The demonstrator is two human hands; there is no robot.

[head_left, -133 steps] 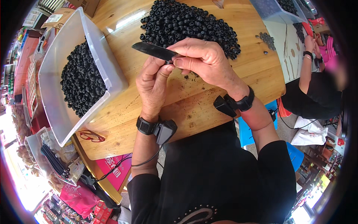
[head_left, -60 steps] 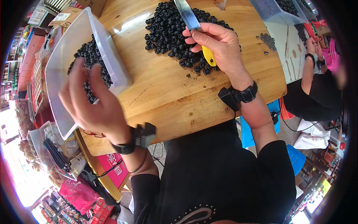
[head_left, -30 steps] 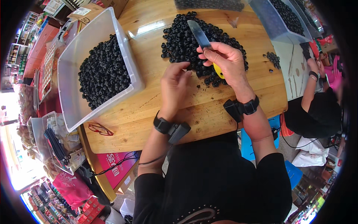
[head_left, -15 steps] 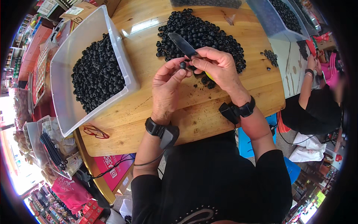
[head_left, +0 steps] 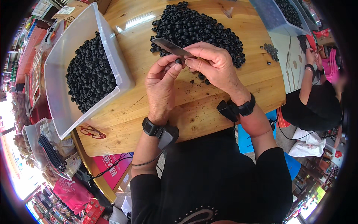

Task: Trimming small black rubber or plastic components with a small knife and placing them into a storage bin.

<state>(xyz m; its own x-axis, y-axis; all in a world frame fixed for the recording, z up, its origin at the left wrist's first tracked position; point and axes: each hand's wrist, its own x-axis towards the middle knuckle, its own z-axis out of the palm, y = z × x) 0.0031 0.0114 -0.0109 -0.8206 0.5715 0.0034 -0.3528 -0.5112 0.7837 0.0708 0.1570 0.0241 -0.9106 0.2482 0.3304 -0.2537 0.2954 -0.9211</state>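
Between the thumb and fingers of my left hand is a small round black bead-like piece. My right hand grips a knife, its blade pointing up and left past the left fingertips; the handle is mostly hidden in the hand. Both hands are close together over the wooden table. Just beyond them lies a large heap of the same black pieces, many showing a hole. A few loose ones sit under my right hand.
To the left stands a clear plastic bin holding many black pieces. Red-framed glasses lie near the table's left edge. Another bin is at the far right, beside a small cluster of pieces. A co-worker works at the right.
The knife has tilted flatter and shifted left with my right hand. My left hand has also moved slightly left, still pinching the black piece. The whole view has shifted a little.
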